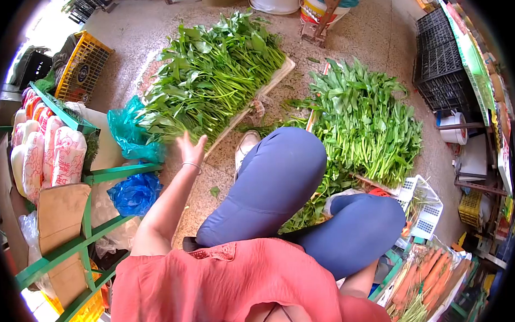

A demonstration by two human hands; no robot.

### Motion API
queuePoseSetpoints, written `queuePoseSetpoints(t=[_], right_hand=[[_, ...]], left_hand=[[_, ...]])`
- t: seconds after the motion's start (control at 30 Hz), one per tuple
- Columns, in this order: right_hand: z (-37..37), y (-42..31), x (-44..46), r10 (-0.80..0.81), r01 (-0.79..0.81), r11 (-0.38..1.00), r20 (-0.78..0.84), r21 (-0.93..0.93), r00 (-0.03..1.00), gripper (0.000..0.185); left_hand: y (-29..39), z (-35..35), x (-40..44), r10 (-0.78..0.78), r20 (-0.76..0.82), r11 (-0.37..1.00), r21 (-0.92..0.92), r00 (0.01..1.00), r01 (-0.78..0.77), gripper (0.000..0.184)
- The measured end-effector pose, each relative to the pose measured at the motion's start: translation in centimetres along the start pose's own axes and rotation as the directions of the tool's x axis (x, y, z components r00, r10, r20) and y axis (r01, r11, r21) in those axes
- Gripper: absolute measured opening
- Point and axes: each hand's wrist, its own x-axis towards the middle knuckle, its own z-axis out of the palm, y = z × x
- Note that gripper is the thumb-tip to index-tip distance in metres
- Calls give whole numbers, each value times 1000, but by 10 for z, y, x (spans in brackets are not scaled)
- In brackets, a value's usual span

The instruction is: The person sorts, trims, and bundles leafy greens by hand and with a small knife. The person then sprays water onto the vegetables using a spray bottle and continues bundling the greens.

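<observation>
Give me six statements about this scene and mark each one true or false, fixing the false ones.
1. Two heaps of leafy greens lie in front of the person, a left heap and a right heap. True.
2. The left hand is near the lower edge of the left heap, as the picture shows it. True.
3. That hand is clenched into a fist. False: it is open and spread.
4. The right hand is in plain view. False: it is out of sight.
5. Carrots lie at the lower right of the picture. True.
6. Nothing blue is on the left side. False: a blue plastic bag is there, below a teal one.
</observation>
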Motion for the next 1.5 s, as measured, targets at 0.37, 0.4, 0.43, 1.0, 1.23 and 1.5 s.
queuePoseSetpoints(t=[0.37,0.4,0.43,1.0,1.23,1.5], right_hand=[[-4,17,14,-27,14,988,-87,-151,996,42],[-6,18,14,-30,14,986,-95,-164,995,42],[-7,19,14,-29,11,985,-104,-173,994,42],[-62,-163,-52,-402,-129,849,784,513,473,39],[2,-233,-145,-295,267,925,954,270,58,30],[51,-207,-156,-134,278,936,947,218,-291,31]], left_hand=[[105,-2,-34,251,232,894,-429,940,-133,48],[114,-1,-36,284,240,861,-490,928,-137,45],[119,1,-35,316,243,823,-552,917,-138,43],[351,-66,-144,951,112,265,-773,287,-577,28],[408,-80,-193,947,-110,107,-775,301,-623,39],[395,-61,-168,825,2,209,-930,565,-303,17]])
